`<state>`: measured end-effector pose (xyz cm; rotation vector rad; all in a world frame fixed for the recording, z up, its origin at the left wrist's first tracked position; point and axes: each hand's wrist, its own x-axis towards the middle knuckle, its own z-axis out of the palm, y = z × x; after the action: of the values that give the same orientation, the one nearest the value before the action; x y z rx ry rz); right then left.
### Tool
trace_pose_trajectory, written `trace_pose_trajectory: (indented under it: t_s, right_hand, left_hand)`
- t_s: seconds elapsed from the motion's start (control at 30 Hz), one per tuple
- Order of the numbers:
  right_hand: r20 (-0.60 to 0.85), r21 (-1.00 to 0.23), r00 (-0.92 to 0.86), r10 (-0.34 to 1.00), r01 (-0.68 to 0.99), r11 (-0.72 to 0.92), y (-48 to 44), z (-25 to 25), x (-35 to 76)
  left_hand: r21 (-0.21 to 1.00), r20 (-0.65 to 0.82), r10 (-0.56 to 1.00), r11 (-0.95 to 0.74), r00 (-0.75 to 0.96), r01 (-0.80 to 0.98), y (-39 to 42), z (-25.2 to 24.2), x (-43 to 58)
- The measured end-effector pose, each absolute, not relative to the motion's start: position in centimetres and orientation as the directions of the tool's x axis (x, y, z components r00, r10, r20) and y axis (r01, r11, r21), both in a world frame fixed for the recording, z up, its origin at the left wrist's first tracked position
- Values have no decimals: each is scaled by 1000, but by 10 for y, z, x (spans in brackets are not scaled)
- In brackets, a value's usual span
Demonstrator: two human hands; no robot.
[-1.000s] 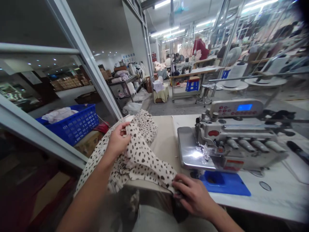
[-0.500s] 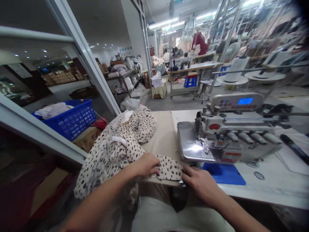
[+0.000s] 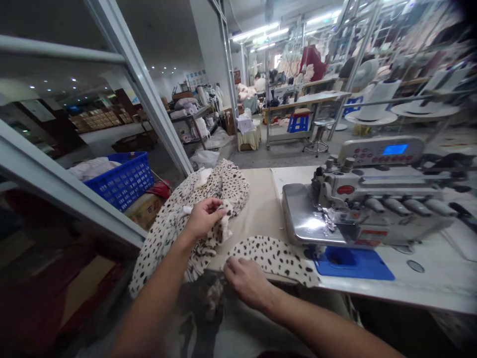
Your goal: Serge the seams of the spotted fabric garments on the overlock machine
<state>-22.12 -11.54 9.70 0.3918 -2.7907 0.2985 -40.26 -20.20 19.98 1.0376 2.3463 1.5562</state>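
Spotted cream fabric (image 3: 166, 238) is bunched on the surface, and a fold of it is pinched in the left grip (image 3: 203, 218) between thumb and fingers. The right grip (image 3: 246, 282) is held open, laid flat on a curved flap (image 3: 274, 258) of the same fabric. That flap rests on the surface (image 3: 261, 209) just beside an overlock sewing machine (image 3: 367, 204).

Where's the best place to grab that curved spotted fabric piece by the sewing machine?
The curved spotted fabric piece is best taken at its left end, from the front, where the right hand rests. It lies flat on the table, and that end sits near the table's edge, so fingers can probably slip under it.
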Motion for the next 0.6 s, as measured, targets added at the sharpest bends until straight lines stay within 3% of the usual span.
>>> trace_pose_trajectory:
  t_s: [0.03,0.1,0.17,0.23,0.3,0.4,0.5,0.6]
  right_hand:
    - [348,-229,-921,-175,-264,937,-112,94,-223]
    - [396,-484,-916,71,-142,863,-98,92,-222]
    - [331,-781,-860,388,-18,625,-80,96,-217]
    - [164,-945,-808,566,36,325,-63,103,-212]
    - [5,-997,-794,608,45,67,-50,111,-205]
    - [-129,-979,-804,581,10,-203,-41,118,-196]
    - [-166,-942,-811,561,-38,-333,-39,120,-188]
    - [-147,-928,-805,574,-89,-362,-37,121,-182]
  left_hand:
    - [867,241,613,213,-753,451,-205,201,-400]
    - [888,212,623,198,-753,414,-211,204,-392]
    - [917,131,665,201,-736,345,-213,204,-379]
    - [936,27,754,211,-657,281,-209,205,-363]
    - [926,-14,844,213,-537,311,-199,204,-345]
    - [878,10,893,208,-451,432,-178,200,-321]
    - [859,19,871,237,-492,453,-160,193,-307]
    - [850,29,838,266,-545,454,-148,187,-302]
